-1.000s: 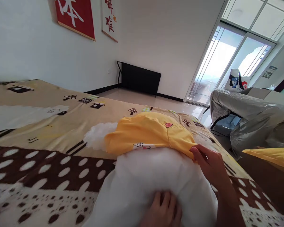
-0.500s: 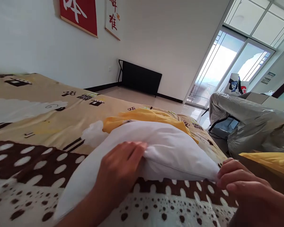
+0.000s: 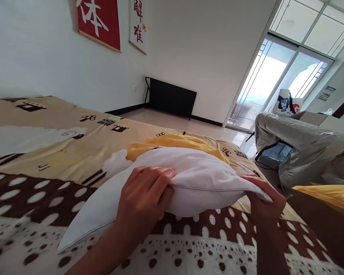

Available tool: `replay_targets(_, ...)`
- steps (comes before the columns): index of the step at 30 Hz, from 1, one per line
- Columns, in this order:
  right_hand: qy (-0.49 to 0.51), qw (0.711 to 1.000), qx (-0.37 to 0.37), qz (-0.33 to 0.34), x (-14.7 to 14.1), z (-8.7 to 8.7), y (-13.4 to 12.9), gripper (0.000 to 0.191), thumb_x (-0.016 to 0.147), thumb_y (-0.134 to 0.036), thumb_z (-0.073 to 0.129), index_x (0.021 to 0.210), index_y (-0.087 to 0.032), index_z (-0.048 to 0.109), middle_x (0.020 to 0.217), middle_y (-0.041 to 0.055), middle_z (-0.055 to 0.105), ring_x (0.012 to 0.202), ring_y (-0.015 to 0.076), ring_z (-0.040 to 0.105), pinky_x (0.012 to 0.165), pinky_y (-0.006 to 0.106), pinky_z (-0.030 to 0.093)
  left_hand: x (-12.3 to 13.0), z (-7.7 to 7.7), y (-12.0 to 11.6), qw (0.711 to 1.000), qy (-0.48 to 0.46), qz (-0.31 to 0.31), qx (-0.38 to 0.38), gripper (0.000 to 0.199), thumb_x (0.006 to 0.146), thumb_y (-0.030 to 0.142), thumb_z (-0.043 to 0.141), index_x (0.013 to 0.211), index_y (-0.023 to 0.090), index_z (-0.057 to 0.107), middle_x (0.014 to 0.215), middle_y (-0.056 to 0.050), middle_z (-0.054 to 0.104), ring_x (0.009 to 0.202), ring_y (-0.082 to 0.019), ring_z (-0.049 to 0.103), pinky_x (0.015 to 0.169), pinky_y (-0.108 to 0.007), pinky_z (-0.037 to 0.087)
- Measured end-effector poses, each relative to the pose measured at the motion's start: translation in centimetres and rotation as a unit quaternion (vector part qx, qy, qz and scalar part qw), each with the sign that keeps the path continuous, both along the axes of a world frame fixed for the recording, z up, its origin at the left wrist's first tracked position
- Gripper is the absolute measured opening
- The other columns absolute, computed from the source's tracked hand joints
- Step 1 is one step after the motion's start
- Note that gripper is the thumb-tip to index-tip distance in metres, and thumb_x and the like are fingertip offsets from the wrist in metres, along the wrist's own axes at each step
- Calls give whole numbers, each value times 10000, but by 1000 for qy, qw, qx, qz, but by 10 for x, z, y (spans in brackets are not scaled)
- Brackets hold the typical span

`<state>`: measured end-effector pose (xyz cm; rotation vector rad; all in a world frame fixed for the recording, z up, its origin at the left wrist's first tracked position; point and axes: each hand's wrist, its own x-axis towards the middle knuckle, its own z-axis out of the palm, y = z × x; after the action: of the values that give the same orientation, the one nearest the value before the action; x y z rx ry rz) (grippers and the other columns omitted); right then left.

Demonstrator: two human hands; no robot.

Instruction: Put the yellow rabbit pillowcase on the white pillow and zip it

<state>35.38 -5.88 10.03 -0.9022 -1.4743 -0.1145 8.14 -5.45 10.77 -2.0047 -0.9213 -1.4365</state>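
A plump white pillow (image 3: 200, 175) lies on a patterned blanket (image 3: 60, 160), its seamed edge facing me. My left hand (image 3: 146, 191) grips that near edge at the middle, fingers curled over the top. At the pillow's right corner my right hand (image 3: 265, 194) is closed, pinching the fabric with the tip sticking out past the fingers. Behind the pillow, partly hidden by it, is a crumpled yellow cloth (image 3: 177, 143).
More yellow fabric (image 3: 329, 194) sits at the right edge, beside the bed. Beyond it stands furniture under a grey plastic cover (image 3: 301, 137), with a printed bag (image 3: 285, 103) on top. A black folded panel (image 3: 172, 97) leans by the far wall, left of a glass door (image 3: 263, 80).
My right hand has turned and moved up and left, lifting and folding the pillow's right corner. My left hand stays on the near edge, its fingers curled further over.
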Motion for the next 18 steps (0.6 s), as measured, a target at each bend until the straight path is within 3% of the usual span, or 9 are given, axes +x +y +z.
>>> replay_targets(3,150,983,-45,-95,11,-12,24,315,736,-454,637,754,-146,703,702,56,678,645,190,614,574,289,487,15,-2,-8,996,58,-68,-5,308,784,15,480,1056,121,579,1001,-100,675,975,-217,609,853,-362,453)
replay_targets(6,272,956,-69,-90,18,-20,46,450,737,-563,590,722,-119,662,639,46,634,570,154,555,518,264,447,28,-4,-20,979,161,-118,-42,355,817,59,468,1149,127,574,1147,-110,644,1107,-232,559,928,-374,428)
replay_targets(11,362,926,-72,-74,27,-27,61,500,688,-622,620,749,-126,627,682,34,626,620,150,551,570,268,466,18,-10,-34,955,273,-85,-73,571,792,63,346,1325,211,487,1375,-77,498,1265,-229,445,1001,-391,386)
replay_targets(15,349,923,-73,-146,44,-35,68,602,659,-724,554,756,-132,598,623,28,599,599,161,542,512,269,443,-20,-7,-35,961,269,-11,-61,714,695,53,327,1375,240,443,1370,-56,507,1249,-241,467,962,-381,404)
replay_targets(18,321,930,-89,-157,60,-41,73,661,669,-766,487,811,-132,607,632,39,611,624,179,559,513,280,447,-48,5,-34,960,260,30,-94,741,673,6,297,1368,219,439,1325,-52,549,1168,-205,539,909,-347,433)
